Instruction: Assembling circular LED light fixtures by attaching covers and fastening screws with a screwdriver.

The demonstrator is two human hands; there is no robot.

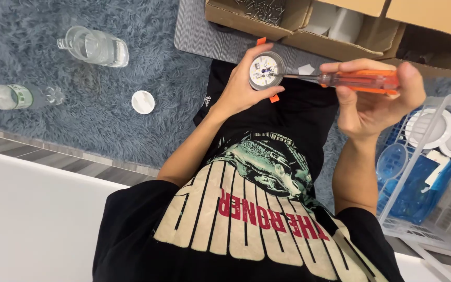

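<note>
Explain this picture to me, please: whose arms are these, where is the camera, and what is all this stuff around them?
There is no machine here. A person wears a camera on the head, so you look down over a black printed shirt at their own two bare hands. The left hand holds a small round lamp part with a white face. The right hand holds an orange-handled screwdriver, its tip on that face. On the grey shaggy rug lie a clear glass jug, a plastic bottle with a green cap, and a white round cap. Cardboard boxes sit ahead; a clear plastic basket stands at the right.
</note>
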